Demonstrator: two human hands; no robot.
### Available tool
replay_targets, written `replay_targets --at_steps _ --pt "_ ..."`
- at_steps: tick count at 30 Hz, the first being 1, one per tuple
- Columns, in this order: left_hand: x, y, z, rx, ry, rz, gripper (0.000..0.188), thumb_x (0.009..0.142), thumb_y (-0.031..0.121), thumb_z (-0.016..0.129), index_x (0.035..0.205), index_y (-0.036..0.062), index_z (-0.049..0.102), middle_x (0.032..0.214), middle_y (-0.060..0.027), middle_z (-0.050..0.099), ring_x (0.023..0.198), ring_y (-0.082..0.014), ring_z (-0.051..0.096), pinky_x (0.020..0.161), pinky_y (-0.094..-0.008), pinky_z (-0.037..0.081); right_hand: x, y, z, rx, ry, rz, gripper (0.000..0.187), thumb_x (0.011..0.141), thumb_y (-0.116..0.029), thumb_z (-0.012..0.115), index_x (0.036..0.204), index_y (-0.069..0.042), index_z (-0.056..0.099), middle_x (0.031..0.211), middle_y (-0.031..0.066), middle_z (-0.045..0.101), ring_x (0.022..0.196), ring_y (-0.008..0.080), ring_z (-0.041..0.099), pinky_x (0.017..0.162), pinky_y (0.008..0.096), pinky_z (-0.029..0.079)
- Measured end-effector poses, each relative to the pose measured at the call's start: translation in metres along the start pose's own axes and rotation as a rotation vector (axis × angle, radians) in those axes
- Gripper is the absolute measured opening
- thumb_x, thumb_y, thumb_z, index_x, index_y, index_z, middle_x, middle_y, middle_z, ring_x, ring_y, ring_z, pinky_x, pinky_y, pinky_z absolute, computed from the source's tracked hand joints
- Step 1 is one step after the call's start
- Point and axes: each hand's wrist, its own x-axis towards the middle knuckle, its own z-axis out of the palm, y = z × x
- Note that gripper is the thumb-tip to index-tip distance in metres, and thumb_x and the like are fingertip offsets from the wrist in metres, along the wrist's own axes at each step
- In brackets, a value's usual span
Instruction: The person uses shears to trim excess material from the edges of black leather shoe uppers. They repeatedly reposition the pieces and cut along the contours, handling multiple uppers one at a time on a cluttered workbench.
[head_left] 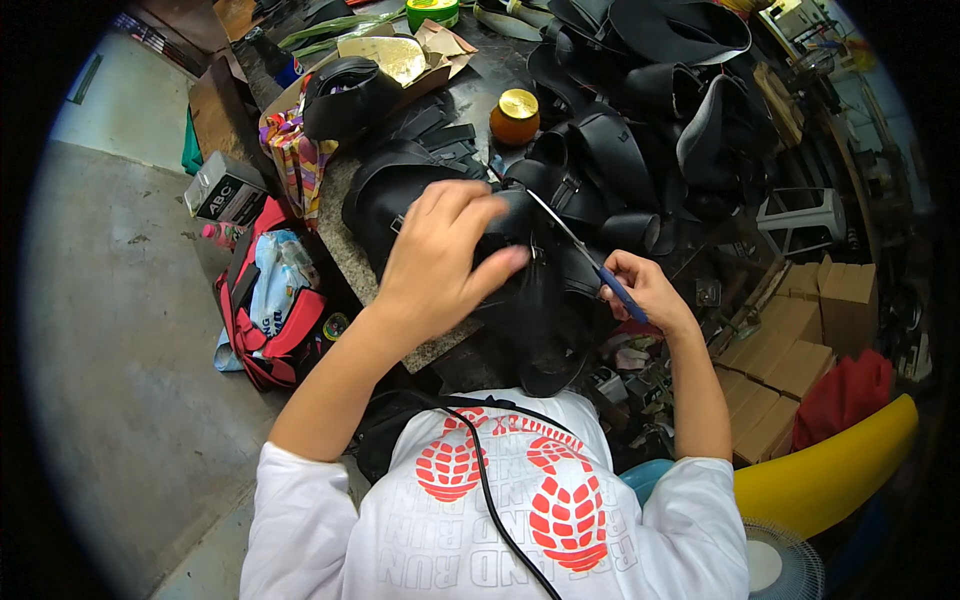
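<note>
My right hand (645, 292) is closed around the blue handle of a long, thin metal-shafted tool (567, 228); its exact kind is unclear. The shaft slants up and left over black leather sandals (545, 320) at the table's near side. Slightly blurred, my left hand (435, 262) hovers over the same dark pile, thumb apart from the curved fingers, with nothing visible in it. Its fingers partly hide a black strapped sandal (385, 195). Beyond the tool's tip stands a jar with a gold lid (518, 104) and amber contents.
Black sandals and leather parts (640, 130) crowd the table's far right. On the left are a red bag (275, 310) and a metal can (228, 188). Cardboard boxes (790, 350), a yellow curved seat (830, 465) and a fan (785, 560) stand at the right.
</note>
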Motion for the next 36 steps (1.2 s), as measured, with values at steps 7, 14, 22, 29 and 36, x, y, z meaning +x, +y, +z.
replay_targets --at_steps 7,14,22,29,36 --pt "0.038 -0.028 0.033 -0.026 -0.391 -0.415 0.033 0.085 0.033 0.067 0.109 0.0107 0.071 0.09 -0.0134 0.07 0.085 -0.0317 0.068 0.079 -0.0402 0.052 -0.007 0.003 -0.004 0.211 -0.103 -0.119 0.044 0.077 -0.043 0.08 0.088 -0.008 0.055 0.063 0.0015 0.057 0.052 0.0101 0.057 0.05 0.0234 0.045" --pt "0.04 -0.057 0.038 -0.356 -0.455 -0.424 0.036 0.085 0.014 0.067 0.119 0.0038 0.066 0.106 -0.0145 0.071 0.094 -0.0191 0.066 0.086 -0.0304 0.049 0.002 0.008 -0.006 0.223 -0.183 -0.097 0.052 0.077 -0.051 0.078 0.09 -0.007 0.054 0.066 0.0001 0.057 0.052 0.008 0.054 0.047 0.0205 0.044" --pt "0.037 -0.054 0.038 -0.286 -0.408 -0.431 0.04 0.08 0.014 0.071 0.117 0.0041 0.061 0.091 -0.0112 0.065 0.087 -0.0214 0.064 0.08 -0.0335 0.049 0.009 -0.007 -0.016 -0.081 -0.042 -0.022 0.022 0.082 -0.014 0.075 0.092 -0.005 0.057 0.064 -0.0022 0.059 0.052 0.0048 0.055 0.049 0.0196 0.043" --pt "0.029 -0.03 0.017 -0.092 -0.246 -0.558 0.039 0.08 0.01 0.072 0.116 0.0034 0.059 0.082 -0.0074 0.061 0.078 -0.0152 0.061 0.07 -0.0312 0.049 0.008 0.0 0.0 0.011 -0.032 0.031 0.021 0.082 -0.014 0.074 0.089 -0.004 0.057 0.063 -0.0002 0.058 0.052 0.0079 0.057 0.051 0.022 0.045" --pt "-0.002 -0.014 -0.046 -1.015 -0.055 -0.659 0.033 0.087 0.002 0.061 0.119 -0.0022 0.054 0.097 -0.0075 0.062 0.079 -0.0153 0.065 0.07 -0.0273 0.06 -0.038 -0.015 0.038 0.324 0.048 -0.263 0.022 0.082 -0.011 0.064 0.099 -0.003 0.053 0.069 0.0046 0.059 0.059 0.0119 0.06 0.058 0.0244 0.05"
